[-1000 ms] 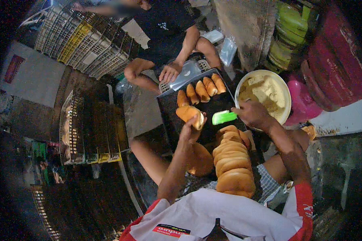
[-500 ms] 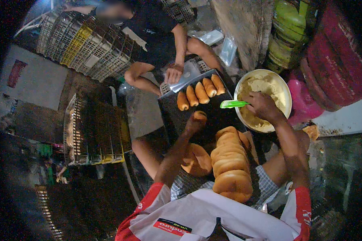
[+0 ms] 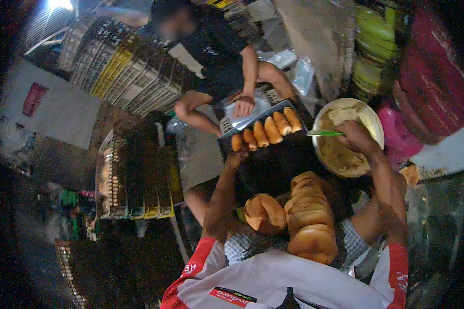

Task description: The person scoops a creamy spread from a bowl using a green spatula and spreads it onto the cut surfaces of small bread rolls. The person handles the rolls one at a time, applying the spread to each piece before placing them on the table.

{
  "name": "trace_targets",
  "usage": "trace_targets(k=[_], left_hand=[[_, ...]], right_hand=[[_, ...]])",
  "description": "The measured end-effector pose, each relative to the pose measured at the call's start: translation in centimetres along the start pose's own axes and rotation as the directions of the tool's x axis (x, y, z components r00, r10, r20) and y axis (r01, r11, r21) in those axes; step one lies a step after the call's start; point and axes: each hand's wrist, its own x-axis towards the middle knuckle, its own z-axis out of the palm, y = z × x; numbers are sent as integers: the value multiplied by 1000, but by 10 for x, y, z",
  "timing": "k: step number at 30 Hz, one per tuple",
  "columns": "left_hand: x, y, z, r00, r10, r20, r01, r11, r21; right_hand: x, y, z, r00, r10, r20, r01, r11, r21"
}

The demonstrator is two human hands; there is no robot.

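Note:
My left hand [image 3: 238,156] is closed on the near end of a browned bread roll [image 3: 236,142], at the left end of a row on a dark baking tray [image 3: 273,162]. Several other rolls [image 3: 273,130] lie side by side along the tray's far edge. My right hand [image 3: 358,137] grips a green-handled utensil [image 3: 325,133] over a white bowl [image 3: 380,129] of pale cream [image 3: 340,157]; the utensil's other end is hidden by the hand. Close to my body stand a line of round buns [image 3: 310,219] pressed together and a split bun [image 3: 265,213].
Across the tray a person in black rests a hand [image 3: 244,106] on clear plastic sheets [image 3: 252,110]. Stacked crates [image 3: 123,72] stand at the far left, another crate [image 3: 139,211] at the left. Green gas cylinders [image 3: 376,41] and a pink container [image 3: 397,131] are right of the bowl.
My left hand has moved away from me and left, bringing the roll to the row's left end. My right hand stays over the bowl with the green-handled utensil. The whole view has shifted slightly.

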Motion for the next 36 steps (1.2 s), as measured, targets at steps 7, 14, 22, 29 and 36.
trace_targets(k=[7,14,22,29,36], left_hand=[[-139,74,71,945,75,318,-263,751,605],[-267,2,95,894,316,317,-359,83,930],[-249,35,79,941,133,312,-339,339,878],[-183,85,48,968,-140,208,199,933,-299],[-144,105,127,864,-202,461,503,363,-784]], right_hand=[[-28,77,43,872,469,138,-482,873,76],[-19,155,153,904,348,248,-233,887,-398],[3,121,104,722,311,618,-128,938,-322],[0,7,-15,780,216,588,-240,970,-38],[-6,-46,35,944,-237,229,173,948,268]])
